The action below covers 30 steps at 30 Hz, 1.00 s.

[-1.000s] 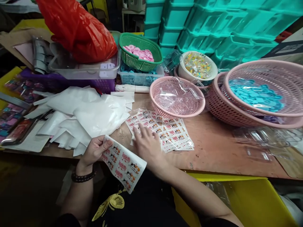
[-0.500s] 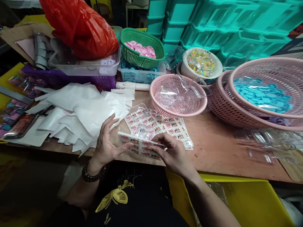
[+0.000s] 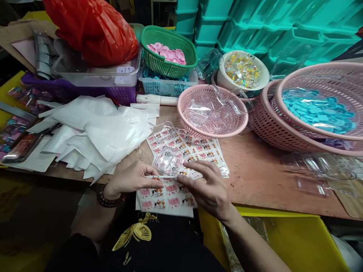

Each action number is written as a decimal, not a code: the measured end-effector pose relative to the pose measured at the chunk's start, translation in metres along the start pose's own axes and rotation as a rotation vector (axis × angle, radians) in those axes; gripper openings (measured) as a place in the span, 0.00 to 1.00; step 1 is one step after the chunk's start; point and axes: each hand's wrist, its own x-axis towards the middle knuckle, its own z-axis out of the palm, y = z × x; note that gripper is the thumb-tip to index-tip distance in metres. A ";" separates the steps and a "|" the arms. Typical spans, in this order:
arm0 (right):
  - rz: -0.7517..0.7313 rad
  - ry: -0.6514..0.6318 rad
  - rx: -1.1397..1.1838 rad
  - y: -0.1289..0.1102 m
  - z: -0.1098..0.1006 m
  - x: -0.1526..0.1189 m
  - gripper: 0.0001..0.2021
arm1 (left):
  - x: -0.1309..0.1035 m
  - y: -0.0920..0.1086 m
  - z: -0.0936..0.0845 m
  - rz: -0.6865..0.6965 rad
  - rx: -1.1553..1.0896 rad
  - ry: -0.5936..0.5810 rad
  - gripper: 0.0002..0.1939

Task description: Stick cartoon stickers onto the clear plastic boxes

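Observation:
My left hand (image 3: 133, 178) pinches the folded upper edge of a white sticker sheet (image 3: 164, 198) printed with cats and pink lettering. It hangs over the table's front edge, against my dark shirt. At the right end of that fold, the thumb and fingers of my right hand (image 3: 208, 187) hold the sheet, with the upper fingers stretched out. Just beyond the hands, clear plastic cases (image 3: 168, 161) lie on more printed sheets (image 3: 208, 153). Part of the held sheet is hidden behind my right hand.
White backing paper (image 3: 104, 130) is heaped on the left. A pink basket (image 3: 212, 132) holds clear plastic pieces. Larger pink baskets (image 3: 272, 124) contain blue parts. Behind are a green basket (image 3: 170, 70), a white bowl (image 3: 227, 75), a red bag (image 3: 96, 34) and stacked teal bins (image 3: 255, 34).
The sticker sheet has tipped so its printed face now hangs down toward me. My left hand has closed from spread fingers onto the fold; my right hand has shifted slightly and its fingers have straightened.

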 end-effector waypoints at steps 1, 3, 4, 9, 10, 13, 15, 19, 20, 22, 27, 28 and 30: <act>-0.090 0.035 -0.024 -0.001 -0.002 -0.002 0.12 | 0.002 -0.005 -0.002 -0.052 -0.084 -0.087 0.17; -0.109 0.102 0.108 0.001 -0.004 -0.003 0.12 | 0.005 -0.016 -0.003 -0.105 -0.193 -0.178 0.20; -0.027 0.153 0.227 0.004 -0.003 -0.001 0.10 | 0.004 -0.021 -0.002 -0.091 -0.197 -0.154 0.20; 0.527 0.256 0.637 0.042 0.021 0.024 0.10 | -0.015 -0.024 0.019 0.251 0.195 0.302 0.10; 0.573 0.203 0.690 0.051 0.029 0.028 0.14 | -0.020 -0.021 0.026 0.292 0.287 0.353 0.08; 0.669 0.028 0.843 0.067 0.049 0.034 0.24 | -0.029 -0.014 0.043 0.289 0.419 0.366 0.08; 0.710 -0.021 0.891 0.066 0.055 0.029 0.27 | -0.028 -0.014 0.050 0.239 0.368 0.328 0.10; 0.785 0.005 0.842 0.047 0.052 0.009 0.29 | -0.016 -0.025 0.047 0.277 0.266 0.357 0.11; 0.806 0.008 0.823 0.042 0.049 0.006 0.30 | -0.013 -0.028 0.044 0.317 0.285 0.383 0.11; 0.837 0.042 0.736 0.037 0.043 0.002 0.27 | -0.007 -0.033 0.039 0.393 0.357 0.421 0.09; 0.855 0.212 0.406 0.038 0.026 0.023 0.14 | -0.006 -0.039 0.037 0.489 0.468 0.457 0.04; 0.870 0.202 0.420 0.038 0.024 0.030 0.14 | -0.008 -0.040 0.038 0.508 0.473 0.461 0.04; 0.912 0.138 0.488 0.036 0.023 0.044 0.15 | -0.010 -0.040 0.040 0.543 0.478 0.464 0.04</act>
